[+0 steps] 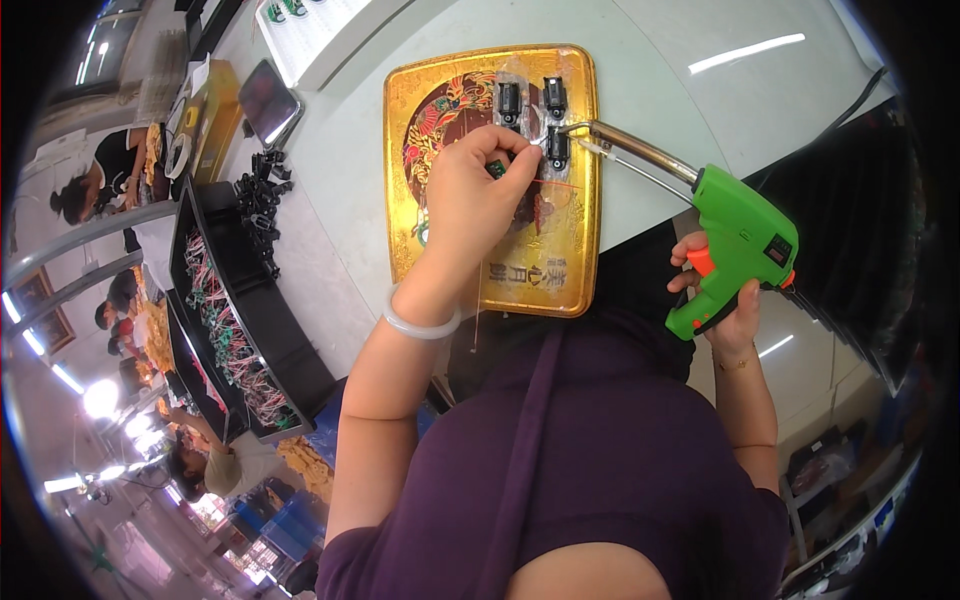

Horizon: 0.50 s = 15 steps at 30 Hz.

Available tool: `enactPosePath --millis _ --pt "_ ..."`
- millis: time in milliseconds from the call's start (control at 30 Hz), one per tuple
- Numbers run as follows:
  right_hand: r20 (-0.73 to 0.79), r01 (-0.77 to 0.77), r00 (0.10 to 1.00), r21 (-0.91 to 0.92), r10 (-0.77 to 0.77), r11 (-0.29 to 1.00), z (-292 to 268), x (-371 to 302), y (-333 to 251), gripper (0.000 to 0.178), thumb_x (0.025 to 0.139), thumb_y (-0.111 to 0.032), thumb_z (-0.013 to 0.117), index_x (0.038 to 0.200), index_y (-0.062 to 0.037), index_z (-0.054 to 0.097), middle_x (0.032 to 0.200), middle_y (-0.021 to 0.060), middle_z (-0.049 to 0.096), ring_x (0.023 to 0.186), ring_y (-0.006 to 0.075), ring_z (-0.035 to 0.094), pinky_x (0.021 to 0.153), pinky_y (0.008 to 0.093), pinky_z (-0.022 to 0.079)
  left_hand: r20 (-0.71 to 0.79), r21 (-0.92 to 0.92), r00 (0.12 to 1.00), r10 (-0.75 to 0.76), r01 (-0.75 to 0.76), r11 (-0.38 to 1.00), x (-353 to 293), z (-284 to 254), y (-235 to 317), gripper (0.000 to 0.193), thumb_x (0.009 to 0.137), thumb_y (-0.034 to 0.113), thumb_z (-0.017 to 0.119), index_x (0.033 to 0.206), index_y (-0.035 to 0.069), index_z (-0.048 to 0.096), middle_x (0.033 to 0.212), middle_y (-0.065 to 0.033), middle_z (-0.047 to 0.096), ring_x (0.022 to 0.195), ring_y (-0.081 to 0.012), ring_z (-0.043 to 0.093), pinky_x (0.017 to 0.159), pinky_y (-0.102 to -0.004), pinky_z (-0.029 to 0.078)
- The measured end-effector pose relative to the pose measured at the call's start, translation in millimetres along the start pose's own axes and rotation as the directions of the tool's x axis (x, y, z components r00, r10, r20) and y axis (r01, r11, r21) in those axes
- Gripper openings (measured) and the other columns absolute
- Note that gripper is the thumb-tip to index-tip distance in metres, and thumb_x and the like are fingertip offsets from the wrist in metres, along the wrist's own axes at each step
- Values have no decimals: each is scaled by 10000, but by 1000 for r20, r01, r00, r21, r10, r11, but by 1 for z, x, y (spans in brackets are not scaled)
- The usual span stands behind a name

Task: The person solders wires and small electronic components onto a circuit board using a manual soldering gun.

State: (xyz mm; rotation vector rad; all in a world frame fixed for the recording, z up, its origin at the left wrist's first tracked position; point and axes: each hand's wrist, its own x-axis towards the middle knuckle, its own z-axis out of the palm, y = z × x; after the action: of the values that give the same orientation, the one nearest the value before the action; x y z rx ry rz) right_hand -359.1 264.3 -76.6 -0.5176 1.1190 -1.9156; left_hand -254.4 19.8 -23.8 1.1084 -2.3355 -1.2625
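My left hand (470, 190) is over the gold tin lid (545, 262), its thumb and fingers pinched around a small green circuit board (496, 169). Thin red wire (556, 184) runs out to the right from beneath the fingers. A green soldering gun (745, 222) with an orange trigger is in the grip of my right hand (738, 322). Its long metal tip reaches left to a small black housing (557, 150), beside the left fingertips. Whether the tip touches the housing or a wire, I cannot tell. Two more black housings (554, 95) (509, 102) lie on the lid.
At left stands a black bin (285, 340) of wired green boards. Several loose black housings (262, 200) are heaped beside it. Farther back lie a phone (270, 100) and a white tray (340, 35). A black cable (855, 105) hangs at right. Other people work at far left.
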Motion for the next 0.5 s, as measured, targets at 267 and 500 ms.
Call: enactPosePath --millis 267,500 --pt "-1 -12 1000 -9 12 1000 -2 0 1 703 820 -561 413 1148 60 431 1065 203 498 935 245 531 668 329 518 3 -22 1000 -3 3 1000 1 0 -1 114 722 149 639 707 37 619 479 9 451 429 -75 388 427 -243 311" --pt "-20 0 1000 -64 -1 998 4 1 -2 632 831 -494 432 1129 63 440 1032 203 511 834 192 537 574 262 504 4 -41 1000 -15 16 999 1 0 -2 115 721 147 639 706 35 619 478 8 444 430 -76 387 429 -246 314"
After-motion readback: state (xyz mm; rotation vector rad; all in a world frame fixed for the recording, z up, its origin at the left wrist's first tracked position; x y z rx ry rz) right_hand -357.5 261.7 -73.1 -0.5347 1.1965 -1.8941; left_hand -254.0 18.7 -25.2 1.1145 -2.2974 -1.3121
